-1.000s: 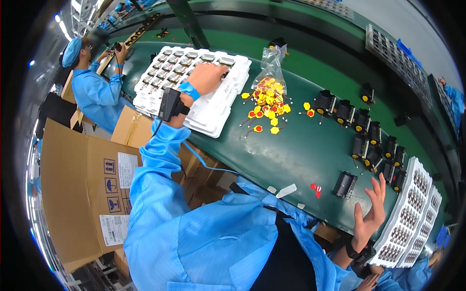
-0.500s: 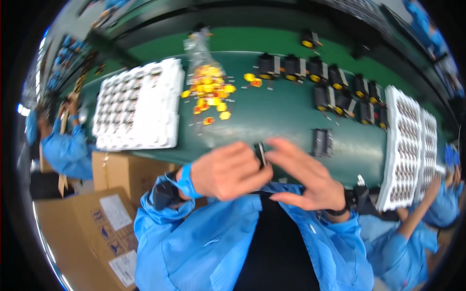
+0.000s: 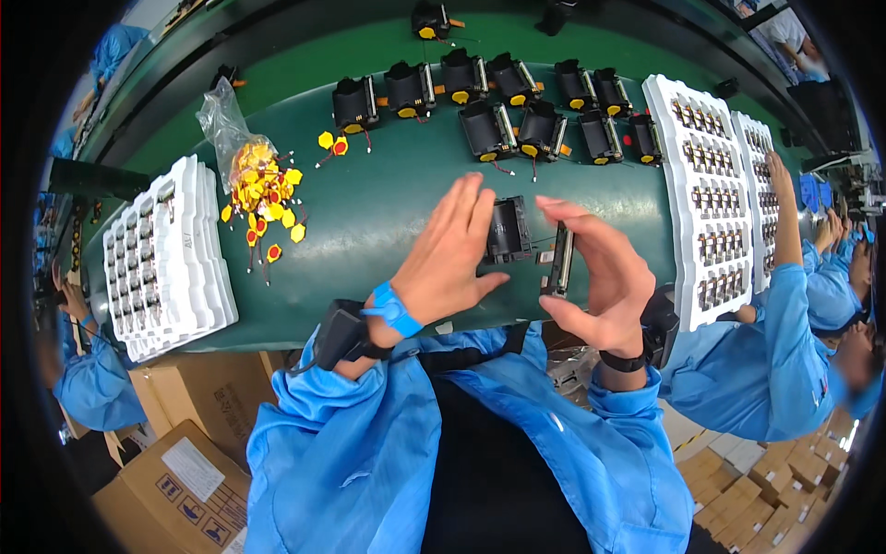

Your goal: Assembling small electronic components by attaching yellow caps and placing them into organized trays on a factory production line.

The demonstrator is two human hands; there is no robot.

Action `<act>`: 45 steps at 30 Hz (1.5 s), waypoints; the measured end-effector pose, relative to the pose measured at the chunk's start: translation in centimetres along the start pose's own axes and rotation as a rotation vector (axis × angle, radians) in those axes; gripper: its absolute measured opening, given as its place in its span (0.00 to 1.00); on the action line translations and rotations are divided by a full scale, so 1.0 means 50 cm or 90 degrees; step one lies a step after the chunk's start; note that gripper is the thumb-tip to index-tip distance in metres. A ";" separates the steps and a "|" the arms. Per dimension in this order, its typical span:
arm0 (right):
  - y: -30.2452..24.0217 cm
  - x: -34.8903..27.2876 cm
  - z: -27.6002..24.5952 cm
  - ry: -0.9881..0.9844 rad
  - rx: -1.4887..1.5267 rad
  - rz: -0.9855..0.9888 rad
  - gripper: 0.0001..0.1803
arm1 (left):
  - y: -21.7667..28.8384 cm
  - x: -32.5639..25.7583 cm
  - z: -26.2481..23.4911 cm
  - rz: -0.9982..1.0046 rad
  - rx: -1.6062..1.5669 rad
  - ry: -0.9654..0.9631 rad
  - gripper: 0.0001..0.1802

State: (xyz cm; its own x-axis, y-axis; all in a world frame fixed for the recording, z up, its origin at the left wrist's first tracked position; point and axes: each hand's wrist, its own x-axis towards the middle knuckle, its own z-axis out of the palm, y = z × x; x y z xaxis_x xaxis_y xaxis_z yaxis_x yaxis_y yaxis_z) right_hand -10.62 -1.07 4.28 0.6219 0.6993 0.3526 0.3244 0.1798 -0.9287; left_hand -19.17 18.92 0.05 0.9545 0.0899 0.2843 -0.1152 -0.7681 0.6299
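Between the thumb and fingers of my right hand (image 3: 616, 277) is a narrow black part with a silvery strip (image 3: 559, 258), held upright above the table. My left hand (image 3: 445, 251) has its fingers stretched out beside a black plastic housing (image 3: 508, 229) lying on the green table (image 3: 369, 268). The fingertips reach the housing's left side; whether they touch it I cannot tell. The hollow, curved side of this housing faces up. Farther back stand several black housings (image 3: 486, 131) in rows, with yellow round pieces and thin wires on them.
Left of my hands lies a pile of yellow and red wired discs (image 3: 263, 192) spilling from a clear bag (image 3: 221, 120). Stacked white trays (image 3: 210, 268) stand far left; more white trays with small parts (image 3: 678, 185) stand right. Cardboard boxes (image 3: 198, 392) sit below; co-workers in blue (image 3: 766, 360) are at right.
The view has swung to the right. My hands have parted: the narrow part, earlier between them, is now in my right hand, while my left hand has come to the housing.
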 end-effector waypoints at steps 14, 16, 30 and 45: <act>-0.039 0.045 -0.015 -0.112 0.005 -0.114 0.31 | 0.079 0.009 -0.141 0.161 -0.056 -0.083 0.44; -0.053 0.053 -0.014 -0.149 -0.013 -0.105 0.31 | 0.082 0.009 -0.147 0.169 -0.061 -0.084 0.44; -0.052 0.061 -0.004 -0.206 -0.051 -0.021 0.32 | 0.064 0.005 -0.167 0.203 -0.127 -0.020 0.41; -0.006 0.027 0.057 -0.035 0.312 0.076 0.24 | 0.029 -0.015 -0.127 -0.018 -0.447 0.021 0.37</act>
State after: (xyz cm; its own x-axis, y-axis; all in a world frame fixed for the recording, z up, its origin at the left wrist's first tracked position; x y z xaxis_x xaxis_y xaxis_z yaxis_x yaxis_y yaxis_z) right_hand -11.90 1.77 4.72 0.5914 0.7677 0.2468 -0.1268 0.3908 -0.9117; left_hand -21.79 21.77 5.32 0.9523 0.1310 0.2755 -0.2513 -0.1748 0.9520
